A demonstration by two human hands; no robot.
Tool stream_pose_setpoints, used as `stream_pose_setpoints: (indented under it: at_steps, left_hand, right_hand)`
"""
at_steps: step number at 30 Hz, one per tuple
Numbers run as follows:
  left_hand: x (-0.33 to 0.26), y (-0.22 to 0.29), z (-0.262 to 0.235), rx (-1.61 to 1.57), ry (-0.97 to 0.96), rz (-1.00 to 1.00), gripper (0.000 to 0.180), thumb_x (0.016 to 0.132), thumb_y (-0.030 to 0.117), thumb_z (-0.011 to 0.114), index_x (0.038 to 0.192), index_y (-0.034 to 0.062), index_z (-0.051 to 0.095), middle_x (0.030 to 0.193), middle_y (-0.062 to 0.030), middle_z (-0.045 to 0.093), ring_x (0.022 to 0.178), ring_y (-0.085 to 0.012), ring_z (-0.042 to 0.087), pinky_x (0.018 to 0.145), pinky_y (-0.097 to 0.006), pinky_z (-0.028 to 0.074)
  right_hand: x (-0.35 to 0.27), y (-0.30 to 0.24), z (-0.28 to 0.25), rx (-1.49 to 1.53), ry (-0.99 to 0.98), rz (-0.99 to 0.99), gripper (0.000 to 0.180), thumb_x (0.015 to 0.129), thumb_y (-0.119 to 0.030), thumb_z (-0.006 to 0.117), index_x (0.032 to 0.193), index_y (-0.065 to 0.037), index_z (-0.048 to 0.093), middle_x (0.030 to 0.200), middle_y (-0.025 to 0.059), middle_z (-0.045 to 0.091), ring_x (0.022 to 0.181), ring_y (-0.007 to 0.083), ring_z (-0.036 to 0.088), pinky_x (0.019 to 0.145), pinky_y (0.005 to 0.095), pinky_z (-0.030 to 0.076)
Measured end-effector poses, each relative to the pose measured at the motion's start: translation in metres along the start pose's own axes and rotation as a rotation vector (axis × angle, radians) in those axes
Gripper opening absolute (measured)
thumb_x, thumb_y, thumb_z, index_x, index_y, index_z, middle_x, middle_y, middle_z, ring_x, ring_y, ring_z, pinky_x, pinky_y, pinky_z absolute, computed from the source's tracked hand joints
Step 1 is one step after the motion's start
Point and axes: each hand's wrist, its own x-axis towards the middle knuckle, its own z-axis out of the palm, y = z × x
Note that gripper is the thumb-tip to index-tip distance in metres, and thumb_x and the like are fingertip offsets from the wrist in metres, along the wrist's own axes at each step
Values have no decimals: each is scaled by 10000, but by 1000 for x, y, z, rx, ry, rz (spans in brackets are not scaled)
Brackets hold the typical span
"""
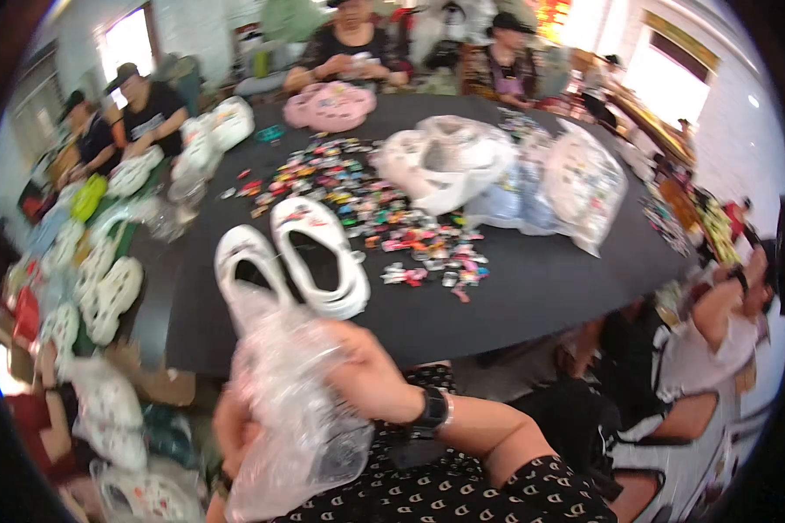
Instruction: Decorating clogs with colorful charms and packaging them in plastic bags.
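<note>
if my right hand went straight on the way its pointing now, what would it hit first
The crinkled clear plastic bag, which the right hand touches; past that, probably the pair of white slip-on shoes, though depth is unclear.

Our right forearm [488, 425], bare, slants in from the lower right, and past the wrist [407, 404] our right hand [371, 370] points up and to the left, back turned mostly upward, curled in a closed grip. Our left hand [233, 427] sits lower and farther left, bent inward, though it is partly covered and we can't fairly say how tightly it closes.
</note>
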Motion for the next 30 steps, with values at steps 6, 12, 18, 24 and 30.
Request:
stream_pose_setpoints:
  at_steps: [6, 12, 18, 24, 30]
  left_hand:
    - [-12, -13, 10, -469, -151, -336, 494, 1025, 352, 459, 1388, 17, 448, 1292, -124, 545, 1190, -209, 508, 1012, -341, 429]
    - [-17, -5, 5, -85, -371, -176, 449, 1032, 221, 473, 1434, 40, 388, 1355, -100, 520, 1254, -173, 488, 1059, -336, 436]
    - [28, 13, 15, -811, 271, -507, 403, 897, -37, 630, 1275, -2, 494, 1226, -89, 614, 1070, -174, 641, 900, -331, 550]
    - [18, 14, 6, -685, 304, -462, 296, 885, -36, 615, 1177, 3, 587, 1073, -51, 675, 949, -134, 662, 852, -284, 547]
    - [34, 18, 7, -459, 382, -223, 248, 846, -65, 597, 1076, 21, 628, 933, 14, 652, 857, -51, 591, 756, -216, 491]
  right_hand:
    - [-11, 34, 10, -285, 190, -318, 540, 773, 129, 504, 1303, 29, 531, 1306, 178, 574, 1193, 271, 568, 1006, 372, 464]
    - [-7, 39, 7, -986, -186, -536, 495, 648, -7, 719, 1134, -21, 620, 1247, 225, 547, 1180, 428, 509, 1019, 473, 440]
    - [-17, 29, 18, -1111, -430, -498, 289, 636, -43, 713, 916, 17, 666, 975, 123, 603, 962, 344, 577, 891, 425, 492]
    - [-7, 23, -3, -1126, -632, -391, 312, 717, -135, 763, 1006, -31, 705, 1114, 171, 671, 1161, 369, 597, 1033, 459, 440]
    - [-15, -13, -8, -602, -240, -124, 678, 700, 15, 756, 1338, -83, 549, 1174, 123, 599, 994, 175, 609, 858, 326, 503]
